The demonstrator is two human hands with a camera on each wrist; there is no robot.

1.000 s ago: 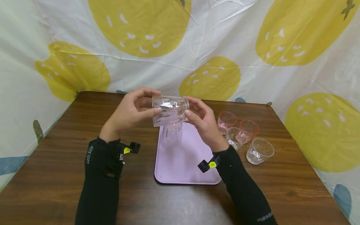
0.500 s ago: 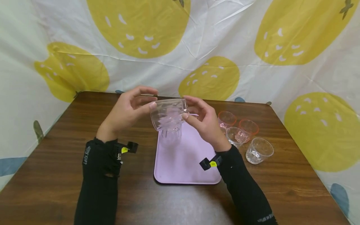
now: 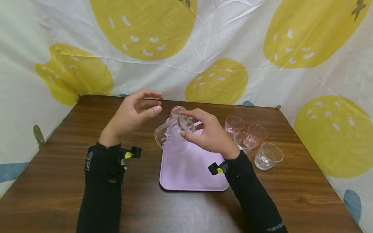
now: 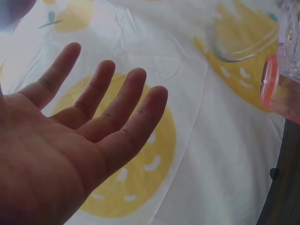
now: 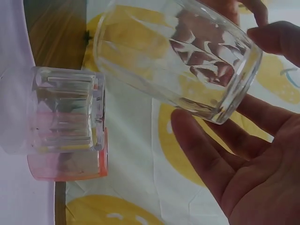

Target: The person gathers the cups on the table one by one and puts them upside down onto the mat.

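Observation:
My right hand (image 3: 208, 132) pinches a clear faceted glass (image 3: 167, 134) by its base between thumb and fingers, above the lilac tray (image 3: 193, 176). The glass tilts, its mouth facing down and to the left. Apart from it, my left hand (image 3: 128, 116) hangs in the air to the left, fingers spread and touching nothing. In the right wrist view, another clear glass (image 5: 65, 110) and a pink-tinted glass (image 5: 70, 166) stand on the tray with their bases up. The held glass mostly hides that clear one in the head view.
Right of the tray, two pink-rimmed glasses (image 3: 234, 123) and two clear glasses (image 3: 268, 157) stand mouth up on the brown wooden table (image 3: 291, 194). A white cloth (image 3: 163, 77) with yellow fruit prints hangs behind the table.
Both hands held the glass sideways at first. My left hand has let go, and my right hand has turned the glass so its mouth swings downward.

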